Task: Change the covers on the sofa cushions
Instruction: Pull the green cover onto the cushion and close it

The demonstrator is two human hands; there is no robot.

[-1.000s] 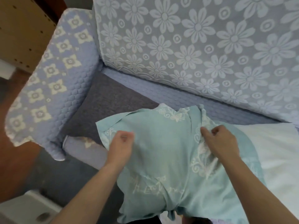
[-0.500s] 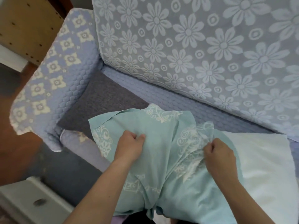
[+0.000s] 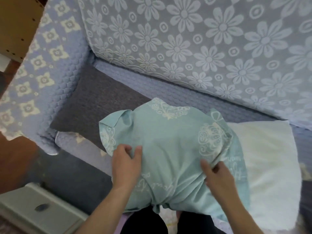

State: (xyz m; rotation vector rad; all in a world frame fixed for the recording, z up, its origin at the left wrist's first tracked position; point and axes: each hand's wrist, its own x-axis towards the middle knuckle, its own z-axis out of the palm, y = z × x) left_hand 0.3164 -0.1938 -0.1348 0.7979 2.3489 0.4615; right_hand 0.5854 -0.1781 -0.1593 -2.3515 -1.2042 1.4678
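Both hands pinch the pale teal printed fabric cushion cover (image 3: pixel 170 149) at the sofa seat's near edge — left hand (image 3: pixel 125 163) bunching cloth, right hand (image 3: pixel 217 176) gripping a fold. The plain white cushion (image 3: pixel 263 159) lies right, partly hidden beneath the cover.

a sofa fills most of the view, its backrest (image 3: pixel 211 48) draped in pale blue cloth with white daisies. the quilted armrest (image 3: pixel 42 68) at left carries cream flower squares. beyond it stands a brown wooden panel (image 3: pixel 15 22). dark floor (image 3: pixel 67 179) lies below, beside a white drawer unit (image 3: pixel 33 210). daylight is soft.
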